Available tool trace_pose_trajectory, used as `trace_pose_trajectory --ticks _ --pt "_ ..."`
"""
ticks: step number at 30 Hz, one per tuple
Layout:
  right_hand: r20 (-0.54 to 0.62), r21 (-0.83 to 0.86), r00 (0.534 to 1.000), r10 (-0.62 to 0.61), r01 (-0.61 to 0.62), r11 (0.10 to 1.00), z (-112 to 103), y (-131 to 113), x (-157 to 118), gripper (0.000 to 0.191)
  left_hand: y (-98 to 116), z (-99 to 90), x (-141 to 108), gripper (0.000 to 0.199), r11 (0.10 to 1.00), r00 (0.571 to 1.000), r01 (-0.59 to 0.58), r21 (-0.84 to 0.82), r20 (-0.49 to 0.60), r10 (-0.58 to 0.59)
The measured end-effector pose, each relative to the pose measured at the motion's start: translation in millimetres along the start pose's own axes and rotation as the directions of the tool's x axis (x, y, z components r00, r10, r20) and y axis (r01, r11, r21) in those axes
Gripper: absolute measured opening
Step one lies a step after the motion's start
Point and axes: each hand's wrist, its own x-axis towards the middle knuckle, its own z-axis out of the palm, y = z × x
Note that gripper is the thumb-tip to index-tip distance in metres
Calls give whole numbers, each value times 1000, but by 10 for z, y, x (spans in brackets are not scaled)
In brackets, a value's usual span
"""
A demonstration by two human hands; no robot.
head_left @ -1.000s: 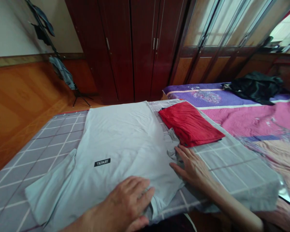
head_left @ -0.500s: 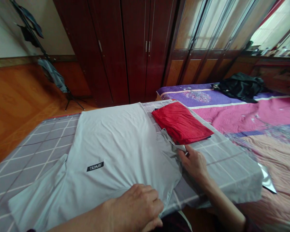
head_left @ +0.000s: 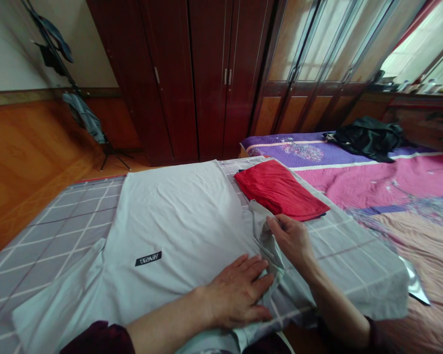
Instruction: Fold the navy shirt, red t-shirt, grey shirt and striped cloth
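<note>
A pale grey T-shirt [head_left: 177,216] lies spread on the checked cloth, its hem toward the wardrobe and a small black label print on its chest. My left hand [head_left: 239,290] rests flat on the shirt near its right shoulder, fingers outstretched and apart. At the shirt's right side, my right hand [head_left: 290,238] pinches a bunched edge of the fabric between thumb and fingers. Just beyond that hand sits a folded red garment [head_left: 280,189], with a dark layer peeking out beneath it.
The checked grey cloth [head_left: 70,216] covers the table. A bed [head_left: 354,182] with a purple and pink cover stands to the right, a black garment [head_left: 369,137] on it. Behind are a dark red wardrobe [head_left: 210,98] and a coat stand [head_left: 107,147] at left.
My left hand has moved right and away from me, opening from a curled grip to lie flat on the shirt. My right hand has shifted slightly left, still holding the fabric edge.
</note>
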Motion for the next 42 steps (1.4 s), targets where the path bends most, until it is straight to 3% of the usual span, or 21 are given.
trace_pose_trajectory --ticks 2,3,4,6,7,8,11,13,16,19,24,26,29,32,34,36,40,42 --pt "54 -104 985 -165 170 980 47 -267 -10 38 26 -46 -10 62 1000 1000 -2 -3 1 2" --pt "133 -140 948 -288 305 942 71 -404 -37 34 45 -81 -16 60 1000 1000 -15 -5 8 15" --pt "239 -131 877 -416 454 881 92 -528 -75 28 68 -121 -25 55 999 999 -39 -11 22 39" --pt "392 -16 693 -606 664 748 115 -694 -173 15 115 -215 -52 39 994 992 -101 -36 75 103" --pt "406 40 639 -653 702 711 115 -720 -224 12 134 -267 -69 31 989 985 -136 -55 102 141" --pt "379 70 632 -676 709 702 109 -702 -272 13 146 -324 -89 24 983 977 -165 -78 122 174" --pt "192 6 773 -604 615 789 74 -426 -384 18 116 -516 -144 15 976 980 -160 -146 97 175" --pt "112 -86 852 -512 522 849 55 -159 -445 22 25 -656 -160 16 985 998 -58 -166 13 61" --pt "137 -176 898 -417 436 882 47 135 -551 33 -203 -823 -116 18 976 978 165 -145 -102 -180" --pt "198 -199 906 -374 411 890 67 204 -660 33 -450 -837 7 17 940 933 338 -42 -116 -341" --pt "193 -186 902 -386 420 888 120 165 -747 28 -667 -591 202 13 906 904 419 55 -120 -411" --pt "175 -148 901 -397 422 894 121 177 -749 27 -715 -548 204 10 888 875 457 -44 -155 -458" --pt "158 -96 903 -399 416 904 101 194 -745 30 -846 -636 99 13 809 820 458 -369 -175 -544" --pt "169 -81 906 -388 405 911 83 188 -746 40 -1033 -798 -67 10 656 803 428 -622 -72 -592" --pt "180 -77 902 -392 410 909 80 180 -749 45 -1129 -862 -147 7 607 817 476 -636 66 -572" --pt "185 -70 898 -399 417 906 82 176 -753 45 -1172 -856 -166 8 644 811 526 -556 101 -576" --pt "177 -51 890 -421 435 899 81 178 -760 40 -1123 -682 -54 28 726 702 601 -335 -212 -680" --pt "165 -52 887 -431 444 894 76 178 -763 38 -1069 -576 17 35 748 692 624 -225 -287 -663"
